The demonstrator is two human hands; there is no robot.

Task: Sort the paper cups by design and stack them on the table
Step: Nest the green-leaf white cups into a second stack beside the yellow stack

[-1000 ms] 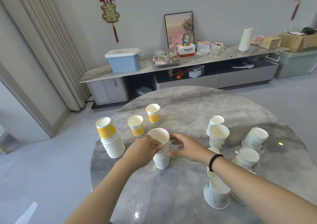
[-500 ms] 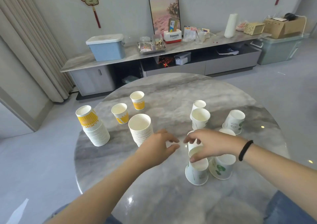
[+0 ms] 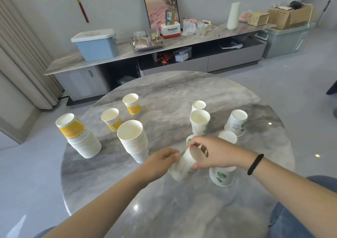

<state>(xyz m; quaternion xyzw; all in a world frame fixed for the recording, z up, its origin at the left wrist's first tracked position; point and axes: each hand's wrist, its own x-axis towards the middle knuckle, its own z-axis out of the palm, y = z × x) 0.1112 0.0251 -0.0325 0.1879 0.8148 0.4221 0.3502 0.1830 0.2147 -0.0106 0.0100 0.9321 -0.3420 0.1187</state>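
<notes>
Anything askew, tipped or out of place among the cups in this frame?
Nothing is spilled or damaged. The yellow-striped stack at the table's left edge is upside down and leans left. Several green-leaf cups are inverted too, such as the one at far right. Both hands hold a tilted cup.

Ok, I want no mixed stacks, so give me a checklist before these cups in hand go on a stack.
1. Both hands on the cups: ok. Left hand and right hand hold the held cups, tilted.
2. Design of held cups: ok, green print shows.
3. Target stack matches: cannot tell, the middle stack shows little print.
4. Yellow stack is inverted and apart: ok.
5. Stack mouth free: ok, the middle stack is open on top.
6. Green cup by the right wrist: not ok, close enough to be knocked.
</notes>
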